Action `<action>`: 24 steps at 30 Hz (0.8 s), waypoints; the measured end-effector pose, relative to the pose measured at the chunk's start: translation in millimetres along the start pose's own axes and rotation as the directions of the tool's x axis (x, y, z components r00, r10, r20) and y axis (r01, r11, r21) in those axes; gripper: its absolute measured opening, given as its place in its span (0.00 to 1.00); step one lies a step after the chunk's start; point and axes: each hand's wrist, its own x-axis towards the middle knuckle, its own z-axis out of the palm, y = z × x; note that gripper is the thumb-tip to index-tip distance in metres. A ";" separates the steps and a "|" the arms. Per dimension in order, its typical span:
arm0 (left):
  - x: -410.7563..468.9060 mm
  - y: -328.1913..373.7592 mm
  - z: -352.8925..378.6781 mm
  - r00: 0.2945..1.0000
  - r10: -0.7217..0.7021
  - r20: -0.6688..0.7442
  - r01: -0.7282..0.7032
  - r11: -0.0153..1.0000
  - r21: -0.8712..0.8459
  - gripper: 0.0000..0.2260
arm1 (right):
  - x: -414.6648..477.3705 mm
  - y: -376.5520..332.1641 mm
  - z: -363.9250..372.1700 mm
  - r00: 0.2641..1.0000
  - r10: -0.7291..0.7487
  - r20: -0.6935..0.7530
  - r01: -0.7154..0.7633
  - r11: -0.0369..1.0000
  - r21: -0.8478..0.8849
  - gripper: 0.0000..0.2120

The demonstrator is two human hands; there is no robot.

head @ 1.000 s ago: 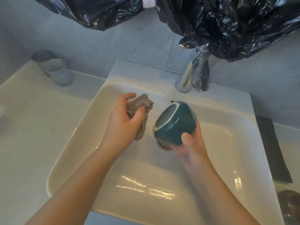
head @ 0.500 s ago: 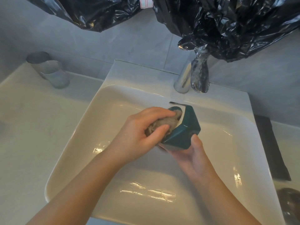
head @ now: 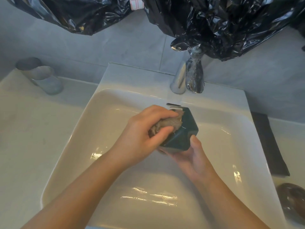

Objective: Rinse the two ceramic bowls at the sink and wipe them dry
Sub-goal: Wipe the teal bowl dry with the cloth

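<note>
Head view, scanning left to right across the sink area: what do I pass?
Metal cup on the counter → left hand gripping the cloth → teal bowl → right hand → dark mat → brown bowl at the right edge.

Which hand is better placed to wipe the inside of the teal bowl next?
The left hand: it grips the brown cloth at the teal bowl mouth, while the right hand cradles the bowl from below.
</note>
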 end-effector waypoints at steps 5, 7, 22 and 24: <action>3.3 -25.9 -13.5 0.996 0.013 0.084 -0.023 0.994 0.110 0.12 | 1.3 -2.6 -3.9 0.998 0.007 0.057 -0.010 0.998 0.061 0.43; 12.6 -23.9 -13.7 0.997 -0.074 0.015 0.072 0.994 0.076 0.11 | 2.9 0.6 1.9 0.993 0.009 0.121 -0.013 0.999 0.032 0.40; 17.4 0.3 -4.7 0.998 0.051 0.021 -0.051 0.999 -0.010 0.09 | 2.9 -4.0 -2.2 0.992 0.030 0.123 -0.027 0.999 -0.021 0.38; 6.5 5.5 -1.9 0.996 0.072 0.056 -0.068 0.996 -0.063 0.10 | 0.7 -7.1 -6.7 0.996 0.010 0.085 -0.006 0.999 -0.052 0.38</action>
